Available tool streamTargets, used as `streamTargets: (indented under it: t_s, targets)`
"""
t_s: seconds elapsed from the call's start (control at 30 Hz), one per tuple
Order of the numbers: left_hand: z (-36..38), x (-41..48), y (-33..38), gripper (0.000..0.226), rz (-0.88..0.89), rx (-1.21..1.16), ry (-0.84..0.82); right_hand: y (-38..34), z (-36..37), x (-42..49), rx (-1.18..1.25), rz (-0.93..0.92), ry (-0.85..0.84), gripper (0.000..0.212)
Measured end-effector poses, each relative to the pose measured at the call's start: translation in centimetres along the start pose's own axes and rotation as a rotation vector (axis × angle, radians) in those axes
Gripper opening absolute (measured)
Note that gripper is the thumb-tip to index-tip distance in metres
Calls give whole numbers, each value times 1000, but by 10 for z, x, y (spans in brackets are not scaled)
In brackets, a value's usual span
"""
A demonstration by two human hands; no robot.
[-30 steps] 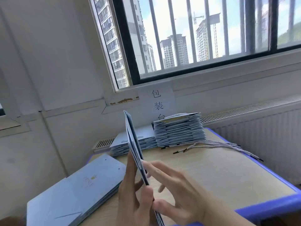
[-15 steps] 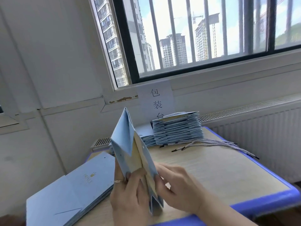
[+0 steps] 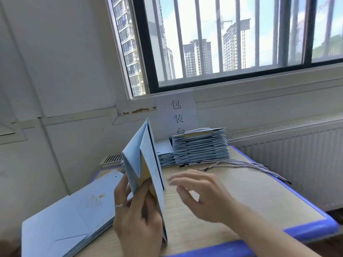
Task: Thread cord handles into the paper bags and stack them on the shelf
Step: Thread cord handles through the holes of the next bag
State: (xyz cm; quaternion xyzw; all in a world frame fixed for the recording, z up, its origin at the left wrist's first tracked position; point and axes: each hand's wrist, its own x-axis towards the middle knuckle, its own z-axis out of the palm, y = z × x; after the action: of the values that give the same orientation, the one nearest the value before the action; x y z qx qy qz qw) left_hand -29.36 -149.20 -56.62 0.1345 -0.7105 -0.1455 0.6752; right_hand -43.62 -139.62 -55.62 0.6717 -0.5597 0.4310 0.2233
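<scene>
Our left hand [image 3: 137, 216] grips the half-opened bag [image 3: 146, 164] upright over the desk [image 3: 250, 197]; our right hand [image 3: 202, 195] hovers empty, fingers spread. We should pinch one cord [image 3: 241, 163] by its black tip and keep the hole [image 3: 132, 172] facing us.

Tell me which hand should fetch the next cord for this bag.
Right. The right hand is free, fingers relaxed, over the table on the side where the loose cords lie. The left hand grips the half-opened paper bag upright, so it is occupied.
</scene>
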Motion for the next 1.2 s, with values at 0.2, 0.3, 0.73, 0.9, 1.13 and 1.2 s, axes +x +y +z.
streamTargets:
  t_s: [0.2, 0.3, 0.73, 0.9, 1.13, 1.2]
  targets:
    - [2, -2, 4, 33, -42, -2, -59, 97, -37, 17, -417, 538, -56, 40]
    - [2, -1, 3, 30, -31, -29, -33, 126, -36, -4, -576, 742, -246, 48]
    - [0, -1, 3, 41, -104, -64, -96, 131, -2, 0, -291, 564, -230, 13]
    - [-2, -2, 5, 32, -146, -70, -91, 119, -6, 10, -244, 493, 126, 10]
    - [-1, 2, 7, 26, -187, -108, -62, 74, -31, 62, -28, 458, 569, 7]
    - [-1, 2, 6, 27, -203, -96, -50, 57, -34, 65, 70, 412, 667, 8]
